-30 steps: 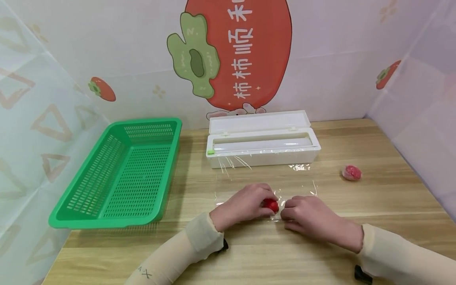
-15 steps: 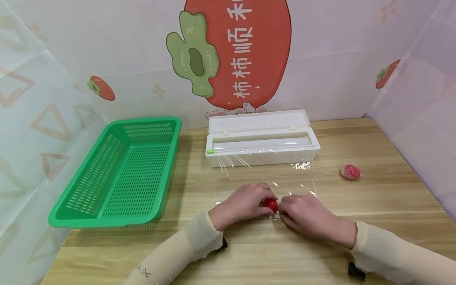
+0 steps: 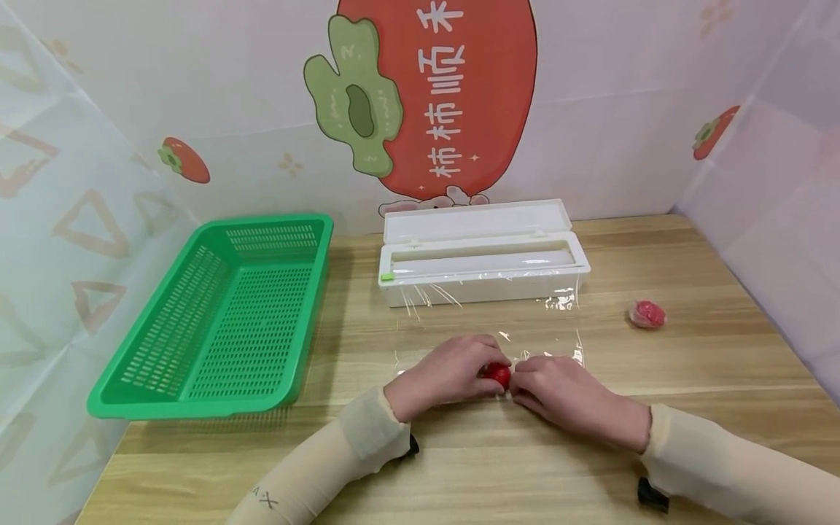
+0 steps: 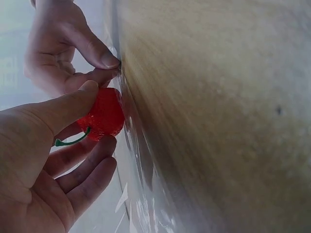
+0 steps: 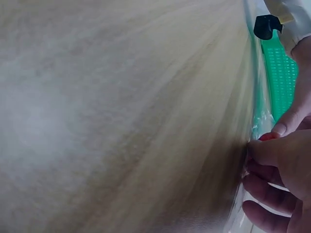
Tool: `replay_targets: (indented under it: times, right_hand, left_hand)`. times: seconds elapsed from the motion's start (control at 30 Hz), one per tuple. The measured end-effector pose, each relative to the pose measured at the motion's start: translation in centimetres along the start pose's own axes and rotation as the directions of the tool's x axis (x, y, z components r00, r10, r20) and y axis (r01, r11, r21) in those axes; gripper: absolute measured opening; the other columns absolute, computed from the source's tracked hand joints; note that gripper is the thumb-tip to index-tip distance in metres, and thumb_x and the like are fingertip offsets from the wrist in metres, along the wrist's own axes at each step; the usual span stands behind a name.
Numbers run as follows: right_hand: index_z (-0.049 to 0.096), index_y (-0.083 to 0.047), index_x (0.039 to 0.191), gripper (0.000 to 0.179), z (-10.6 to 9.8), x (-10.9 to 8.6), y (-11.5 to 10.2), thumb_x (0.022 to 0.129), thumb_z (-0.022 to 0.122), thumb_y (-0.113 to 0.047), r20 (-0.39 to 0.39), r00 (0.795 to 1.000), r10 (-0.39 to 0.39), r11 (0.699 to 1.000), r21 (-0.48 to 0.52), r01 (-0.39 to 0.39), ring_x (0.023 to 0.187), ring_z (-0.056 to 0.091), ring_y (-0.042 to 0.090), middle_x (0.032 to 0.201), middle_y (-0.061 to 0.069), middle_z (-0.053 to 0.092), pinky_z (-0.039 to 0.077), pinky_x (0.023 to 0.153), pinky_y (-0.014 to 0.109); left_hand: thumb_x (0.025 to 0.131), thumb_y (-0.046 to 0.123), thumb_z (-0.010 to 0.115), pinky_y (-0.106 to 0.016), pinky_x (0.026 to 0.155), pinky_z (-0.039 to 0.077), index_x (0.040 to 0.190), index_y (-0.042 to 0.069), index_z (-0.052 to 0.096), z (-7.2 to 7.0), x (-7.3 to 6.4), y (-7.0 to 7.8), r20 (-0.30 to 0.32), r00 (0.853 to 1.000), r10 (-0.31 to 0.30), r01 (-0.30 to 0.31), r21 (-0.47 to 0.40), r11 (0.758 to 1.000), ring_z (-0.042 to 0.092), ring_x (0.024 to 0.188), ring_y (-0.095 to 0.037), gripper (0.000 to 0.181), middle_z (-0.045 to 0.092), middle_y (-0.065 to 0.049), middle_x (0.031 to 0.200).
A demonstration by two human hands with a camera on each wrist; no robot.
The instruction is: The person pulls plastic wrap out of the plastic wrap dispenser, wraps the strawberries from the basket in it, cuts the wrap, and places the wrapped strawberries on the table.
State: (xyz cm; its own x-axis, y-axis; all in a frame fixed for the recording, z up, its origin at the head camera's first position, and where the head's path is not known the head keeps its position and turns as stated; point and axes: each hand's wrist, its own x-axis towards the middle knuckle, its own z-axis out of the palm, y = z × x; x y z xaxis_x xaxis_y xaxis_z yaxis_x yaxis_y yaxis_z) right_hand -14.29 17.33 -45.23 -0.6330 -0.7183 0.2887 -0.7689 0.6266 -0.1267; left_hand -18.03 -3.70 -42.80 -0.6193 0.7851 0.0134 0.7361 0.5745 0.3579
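A small round red fruit point(image 4: 104, 114) with a curved green stem point(image 4: 73, 137) lies on clear cling film point(image 4: 146, 204) spread over the table. My left hand point(image 3: 453, 370) holds the fruit between thumb and fingers, its stem toward the palm in the left wrist view. Right beside it, my right hand point(image 3: 571, 394) pinches the near edge of the film between thumb and index finger. Its other fingers are curled behind in the right wrist view, where only a sliver of the fruit shows. The film runs back to a white dispenser box point(image 3: 485, 288) with its lid raised.
At the left stands a green perforated basket point(image 3: 308, 321). A small pink-red wrapped item point(image 3: 647, 314) sits on the wooden table point(image 3: 499, 467) at the right. A printed wall point(image 3: 249, 80) closes off the back and sides.
My right hand has moved slightly left, in against the fruit, bringing the film edge with it. My left hand stays in nearly the same place, gripping the fruit.
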Motion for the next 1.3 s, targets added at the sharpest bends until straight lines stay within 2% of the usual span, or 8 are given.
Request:
replay_targets:
  times: [0.2,0.43,0.57,0.77,0.93,1.03,1.17,1.3]
  right_hand:
    - [0.064,-0.022,0.080,0.011,-0.20,0.17,-0.11,0.086,0.073,-0.024,0.044,0.998,0.035,0.999,-0.037,-0.033,0.069,0.056,0.005,0.078,-0.010,0.062,0.049,0.059,0.025]
    - [0.059,-0.024,0.081,0.014,-0.62,0.45,-0.04,0.087,0.071,-0.023,0.000,0.997,0.073,0.997,-0.005,-0.073,0.066,0.049,0.000,0.078,-0.014,0.056,0.046,0.059,0.022]
    - [0.059,-0.023,0.081,0.014,-0.63,0.64,0.02,0.086,0.071,-0.020,-0.021,0.997,0.081,0.997,0.003,-0.081,0.066,0.048,-0.001,0.077,-0.014,0.054,0.045,0.058,0.021]
    - [0.060,-0.025,0.081,0.014,-0.66,0.84,0.03,0.087,0.071,-0.019,0.005,0.992,0.129,0.990,0.064,-0.129,0.066,0.047,-0.003,0.077,-0.016,0.054,0.044,0.058,0.019]
    - [0.061,-0.025,0.083,0.012,-0.69,0.90,0.04,0.088,0.071,-0.020,0.043,0.982,0.181,0.979,0.082,-0.184,0.068,0.049,-0.002,0.078,-0.016,0.055,0.046,0.061,0.022]
    - [0.061,-0.024,0.084,0.011,-0.66,0.92,0.02,0.088,0.071,-0.020,0.058,0.975,0.214,0.971,0.096,-0.219,0.068,0.049,-0.002,0.078,-0.015,0.055,0.046,0.062,0.022]
    - [0.063,-0.023,0.085,0.010,-0.69,0.97,-0.01,0.088,0.073,-0.021,0.061,0.966,0.251,0.956,0.138,-0.257,0.069,0.050,-0.001,0.079,-0.015,0.057,0.047,0.062,0.022]
    - [0.064,-0.022,0.085,0.010,-0.61,1.02,0.10,0.086,0.073,-0.021,0.062,0.957,0.284,0.940,0.179,-0.290,0.070,0.050,-0.001,0.078,-0.015,0.057,0.046,0.063,0.022]
  left_hand:
    - [0.085,0.032,0.078,-0.017,0.083,0.050,0.114,0.022,0.074,-0.11,0.03,-0.06,0.002,1.000,0.001,-0.001,0.011,1.000,0.062,0.093,-0.003,0.031,0.069,0.009,0.104]
    - [0.085,0.030,0.078,-0.017,0.086,0.049,0.118,0.022,0.073,-0.06,0.02,-0.15,0.018,1.000,0.010,-0.010,0.005,1.000,0.062,0.096,-0.004,0.035,0.068,0.007,0.105]
    - [0.086,0.028,0.078,-0.015,0.083,0.047,0.121,0.020,0.072,-0.08,0.04,-0.18,0.032,0.999,0.022,-0.021,-0.005,1.000,0.059,0.093,-0.004,0.037,0.067,0.006,0.105]
    - [0.088,0.027,0.075,-0.014,0.083,0.047,0.117,0.019,0.073,-0.27,-0.05,-0.18,0.040,0.998,0.042,-0.041,-0.026,0.999,0.058,0.093,-0.004,0.030,0.065,0.006,0.105]
    - [0.093,0.037,0.068,-0.015,0.081,0.047,0.105,0.019,0.072,-0.39,-0.25,-0.06,0.045,0.998,0.042,-0.040,-0.059,0.997,0.057,0.093,-0.006,0.022,0.063,0.005,0.105]
    - [0.087,0.045,0.073,-0.013,0.080,0.047,0.103,0.019,0.071,-0.38,-0.27,0.01,0.053,0.998,0.034,-0.031,-0.065,0.997,0.057,0.093,-0.006,0.031,0.062,0.005,0.107]
    - [0.076,0.046,0.083,-0.012,0.081,0.047,0.110,0.019,0.071,-0.25,-0.17,0.09,0.056,0.998,0.023,-0.021,-0.035,0.999,0.057,0.093,-0.005,0.045,0.062,0.005,0.108]
    - [0.076,0.040,0.085,-0.014,0.081,0.048,0.110,0.018,0.071,-0.11,-0.14,0.22,0.038,0.999,0.008,-0.008,-0.008,1.000,0.058,0.092,-0.005,0.043,0.063,0.004,0.106]
